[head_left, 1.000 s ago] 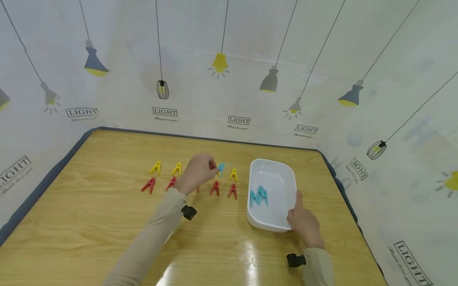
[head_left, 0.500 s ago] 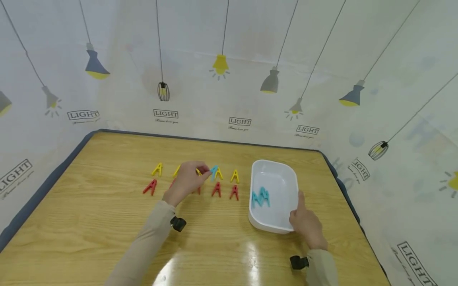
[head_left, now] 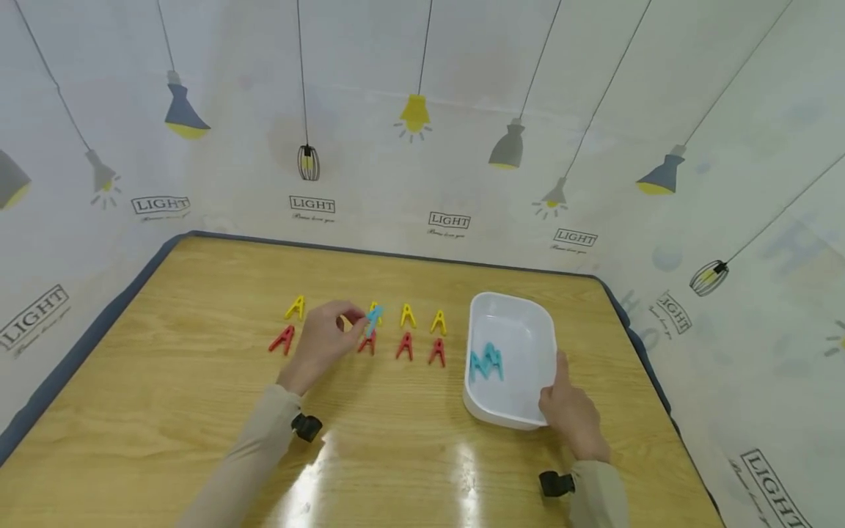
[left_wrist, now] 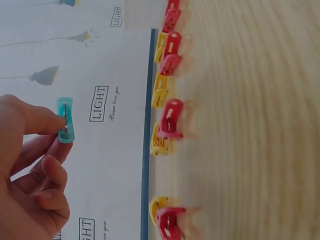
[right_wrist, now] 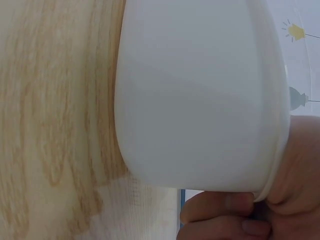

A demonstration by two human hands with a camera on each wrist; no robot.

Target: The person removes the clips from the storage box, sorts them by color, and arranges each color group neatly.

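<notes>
My left hand (head_left: 325,343) pinches a light-blue clothespin (head_left: 373,318) between thumb and fingertips, raised above the table in the left wrist view. It hovers over two rows of clothespins. Yellow clothespins (head_left: 408,316) form the far row, and red clothespins (head_left: 405,346) the near one. The hand hides part of both rows in the head view. To the right is a white plastic tub (head_left: 521,396), with several blue clothespins (head_left: 487,362) lying at its left side. My right hand (head_left: 574,416) holds the tub's near right rim, index finger stretched along the side.
A wooden table (head_left: 396,440) carries everything, its edge trimmed in dark blue. Behind and at both sides rises a pale wall covering (head_left: 370,183) printed with hanging lamps. Bare wood lies between the rows and the tub.
My left hand has moved left along the rows, carrying the blue clothespin away from the tub. My right hand stays at the tub's rim.
</notes>
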